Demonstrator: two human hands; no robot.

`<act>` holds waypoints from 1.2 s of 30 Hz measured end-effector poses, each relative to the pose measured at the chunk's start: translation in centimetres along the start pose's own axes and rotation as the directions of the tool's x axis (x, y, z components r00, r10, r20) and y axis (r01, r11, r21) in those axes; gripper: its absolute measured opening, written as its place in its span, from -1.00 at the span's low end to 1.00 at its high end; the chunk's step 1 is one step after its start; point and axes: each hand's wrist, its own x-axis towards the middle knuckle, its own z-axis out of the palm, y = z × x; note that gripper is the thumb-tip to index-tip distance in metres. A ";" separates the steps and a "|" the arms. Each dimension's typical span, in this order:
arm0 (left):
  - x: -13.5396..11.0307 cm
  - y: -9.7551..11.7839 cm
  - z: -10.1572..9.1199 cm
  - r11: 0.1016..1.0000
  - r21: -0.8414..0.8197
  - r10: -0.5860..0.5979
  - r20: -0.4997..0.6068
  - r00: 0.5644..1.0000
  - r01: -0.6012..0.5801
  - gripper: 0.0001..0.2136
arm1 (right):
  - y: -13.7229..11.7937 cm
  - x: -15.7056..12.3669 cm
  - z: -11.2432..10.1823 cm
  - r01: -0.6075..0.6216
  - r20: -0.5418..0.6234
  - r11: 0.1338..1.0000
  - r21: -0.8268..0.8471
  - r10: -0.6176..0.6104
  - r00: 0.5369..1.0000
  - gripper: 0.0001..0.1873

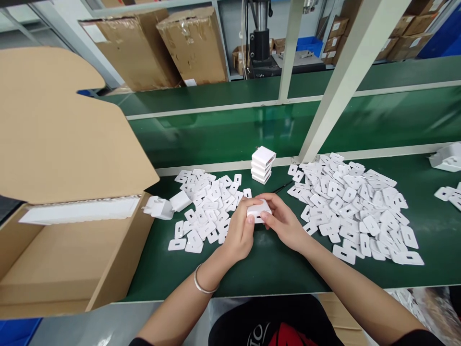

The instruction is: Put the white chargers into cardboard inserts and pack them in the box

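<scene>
Between both hands, just above the green bench, is a white charger housing [259, 209] with a dark slot on the side facing me. My left hand [240, 230] wraps round its left side, thumb near the slotted face. My right hand [283, 220] grips the right side, its thumb pressing on the front. Beyond the hands stands a short stack of white charger housings [263, 163]. Loose white slotted plates [211, 206] lie to the left of my hands, and a larger heap of similar plates [355, 209] lies to the right. A thin dark tool [282, 187] lies partly behind my right hand.
An open cardboard box [118, 259] with a raised lid [65, 125] stands at the left. White chargers with plugs [158, 207] sit beside it. A pale metal post [349, 81] rises behind the right heap. Another white charger [446, 157] is at the far right.
</scene>
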 end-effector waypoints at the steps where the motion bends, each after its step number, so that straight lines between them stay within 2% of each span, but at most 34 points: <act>1: 0.0 0.1 0.0 1.000 -0.011 -0.012 0.009 1.000 0.012 -0.60 | 0.0 0.1 -0.1 -0.003 0.005 1.000 -0.001 0.003 1.000 -0.51; 6: 0.0 0.4 0.1 0.996 -0.043 -0.072 0.047 0.996 0.074 -0.57 | 0.1 0.2 -0.3 -0.020 0.006 0.996 -0.091 0.021 1.000 -0.53; 9: 0.1 0.3 0.2 0.992 -0.020 -0.123 0.026 0.992 0.124 -0.57 | 0.1 -0.1 -0.2 0.061 -0.099 0.945 -0.322 -0.098 0.990 -0.56; 11: 0.1 0.3 0.1 0.989 -0.006 -0.146 -0.013 0.989 0.146 -0.57 | 0.2 -0.4 -0.2 0.172 -0.135 0.852 -0.494 -0.270 0.953 -0.60; 14: 0.1 0.5 0.0 0.987 -0.014 -0.162 -0.057 0.985 0.161 -0.56 | 0.1 -0.5 -0.1 0.342 -0.070 0.717 -0.607 -0.477 0.876 -0.70; 19: 0.1 0.3 0.2 0.974 -0.070 -0.217 -0.034 0.976 0.214 -0.49 | 0.1 -0.6 0.1 0.455 -0.023 0.645 -0.614 -0.591 0.806 -0.78; 21: 0.0 0.1 0.3 0.961 -0.125 -0.250 -0.022 0.968 0.245 -0.48 | 0.0 -0.6 0.2 0.472 -0.063 0.668 -0.575 -0.611 0.789 -0.82; 23: 0.0 -0.1 0.4 0.951 -0.166 -0.270 -0.031 0.962 0.261 -0.49 | -0.2 -0.5 0.1 0.449 -0.176 0.731 -0.514 -0.602 0.779 -0.88; 26: -0.1 -0.2 0.5 0.943 -0.193 -0.283 -0.039 0.958 0.271 -0.51 | -0.5 -0.2 -0.3 0.363 -0.371 0.846 -0.391 -0.505 0.779 -0.96; 28: -0.1 -0.1 0.5 0.940 -0.204 -0.285 -0.035 0.958 0.273 -0.51 | -0.6 0.0 -0.5 0.313 -0.437 0.894 -0.321 -0.433 0.788 -0.90; 33: -0.1 -0.2 0.5 0.937 -0.220 -0.284 -0.028 0.958 0.271 -0.53 | -0.7 0.1 -0.7 0.271 -0.459 0.931 -0.245 -0.358 0.813 -0.80; 36: -0.1 -0.4 0.5 0.941 -0.190 -0.290 -0.029 0.957 0.279 -0.51 | -0.7 -0.1 -0.5 0.244 -0.389 0.941 -0.235 -0.321 0.864 -0.81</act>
